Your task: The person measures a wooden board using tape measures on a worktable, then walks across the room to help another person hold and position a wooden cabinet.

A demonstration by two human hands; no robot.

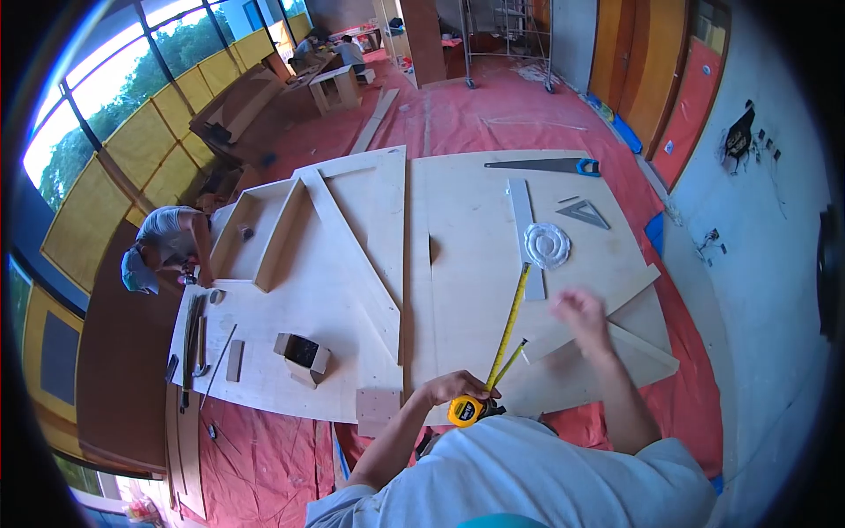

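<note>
My left hand is closed on the yellow tape measure at the table's near edge. Its yellow blade runs up to the lower part of a narrow pale strip, beside a round silvery coil. A green-yellow pencil-like item or second length of tape lies slanted beside the blade. My right hand is raised over the board to the right of the blade, its fingers curled; whether they hold anything is too blurred to tell.
A handsaw and a metal triangle lie at the back. A co-worker bends over a wooden frame at the left. An open small box and hand tools are at the near left.
</note>
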